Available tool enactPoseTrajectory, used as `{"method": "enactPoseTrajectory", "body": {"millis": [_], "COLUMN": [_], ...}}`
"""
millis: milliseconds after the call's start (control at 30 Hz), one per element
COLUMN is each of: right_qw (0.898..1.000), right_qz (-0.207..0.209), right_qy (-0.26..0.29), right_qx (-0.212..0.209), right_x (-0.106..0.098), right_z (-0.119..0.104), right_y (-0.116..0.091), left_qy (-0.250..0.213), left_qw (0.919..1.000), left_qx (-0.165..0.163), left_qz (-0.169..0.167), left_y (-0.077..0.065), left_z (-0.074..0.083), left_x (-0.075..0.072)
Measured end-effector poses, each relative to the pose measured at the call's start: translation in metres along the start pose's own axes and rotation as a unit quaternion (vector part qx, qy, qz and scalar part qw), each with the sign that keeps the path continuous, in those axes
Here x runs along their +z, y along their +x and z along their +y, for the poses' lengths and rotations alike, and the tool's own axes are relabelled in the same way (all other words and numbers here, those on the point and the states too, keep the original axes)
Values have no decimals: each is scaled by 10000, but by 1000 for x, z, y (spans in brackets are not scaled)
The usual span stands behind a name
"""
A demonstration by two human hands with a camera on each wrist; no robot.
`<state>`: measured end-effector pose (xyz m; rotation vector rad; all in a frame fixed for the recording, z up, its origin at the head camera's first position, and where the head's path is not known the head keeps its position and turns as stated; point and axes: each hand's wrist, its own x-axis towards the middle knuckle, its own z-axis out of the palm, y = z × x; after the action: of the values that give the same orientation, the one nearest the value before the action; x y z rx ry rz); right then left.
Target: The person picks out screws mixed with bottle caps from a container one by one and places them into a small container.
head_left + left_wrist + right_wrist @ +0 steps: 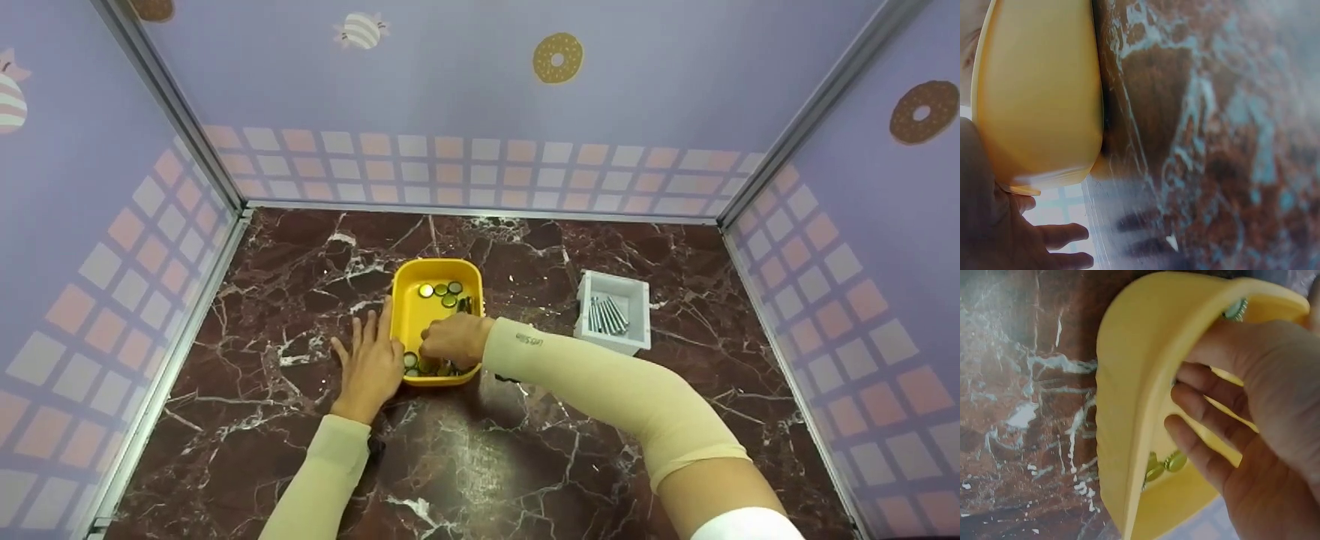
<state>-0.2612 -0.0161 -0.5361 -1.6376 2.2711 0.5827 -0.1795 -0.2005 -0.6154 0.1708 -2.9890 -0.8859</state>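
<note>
A yellow plastic tub [398, 315] with rounded corners holds several crimped metal bottle caps [448, 300], some at the far end and some at the near end. My left hand [367, 367] rests along the tub's left side with its fingers fairly straight, the tips at the rim. Inside the near half, my right hand [456, 339] reaches down among the caps with bent fingers. In the right wrist view three fingers [1199, 450] curve loosely into the tub. Its thumb and index tips are hidden, so I cannot tell whether they pinch a cap.
A small white bin [637, 311] with several metal bolts [607, 316] stands to the right on the dark red marbled table [517, 480]. Purple panels [465, 97] with checks and sweets enclose the table at the back and both sides.
</note>
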Motion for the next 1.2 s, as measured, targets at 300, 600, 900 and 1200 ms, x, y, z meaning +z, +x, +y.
{"method": "enactPoseTrajectory", "body": {"millis": [300,600,900,1200], "right_qw": [9919,9843,9720,9563], "right_qz": [334,623,951,1296], "right_qy": [-573,831,1723,2430], "right_qx": [1088,1427,1286,978], "right_x": [11,12,10,8], "right_z": [0,19,24,23], "right_y": [6,2,-5,-13], "left_qy": [23,67,29,95], "left_qw": [10000,10000,10000,9999], "left_qx": [34,-8,-43,-21], "left_qz": [-3,-32,-61,-69], "left_y": [-1,-1,0,-3], "left_z": [2,2,2,2], "left_x": [0,1,1,-2]}}
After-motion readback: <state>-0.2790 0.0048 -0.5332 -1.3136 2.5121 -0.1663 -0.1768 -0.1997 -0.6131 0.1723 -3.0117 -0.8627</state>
